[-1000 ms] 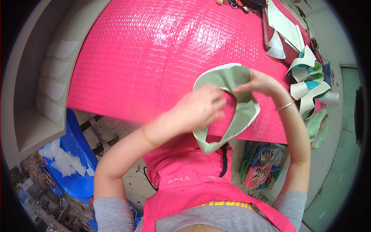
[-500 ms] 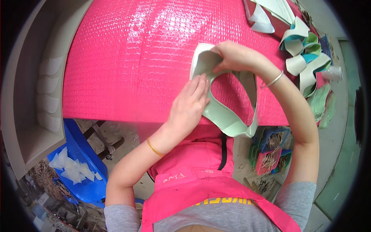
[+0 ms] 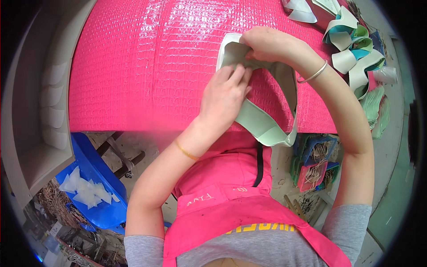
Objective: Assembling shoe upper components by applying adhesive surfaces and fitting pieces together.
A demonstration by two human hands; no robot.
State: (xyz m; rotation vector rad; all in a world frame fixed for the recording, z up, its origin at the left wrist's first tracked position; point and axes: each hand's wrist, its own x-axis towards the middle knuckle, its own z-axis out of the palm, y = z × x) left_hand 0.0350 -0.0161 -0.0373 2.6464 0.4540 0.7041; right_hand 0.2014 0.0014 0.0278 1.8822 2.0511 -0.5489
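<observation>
A shoe upper (image 3: 260, 123), pale green inside with a white outer side, is curved into an open loop over the front part of the pink table. My right hand (image 3: 270, 43) is closed on its far end, fingers curled over the edge beside the white portion. My left hand (image 3: 224, 95) grips the near left part of the loop with bent fingers, the fingertips slightly blurred and close to the right hand. Through the loop's opening the pink table cover shows. Part of the upper is hidden under both hands.
Several more shoe uppers (image 3: 365, 71) and a pale green stack (image 3: 372, 107) lie at the table's right edge. White pieces (image 3: 302, 11) are at the far right. A grey shelf (image 3: 26, 133) stands left, above a blue bin (image 3: 104, 202) of translucent pieces. Small coloured baskets (image 3: 311, 174) are below right.
Both hands and the upper have shifted a little farther away. The left hand's fingers have gone from lying flat on the upper to bent, closer to the right hand.
</observation>
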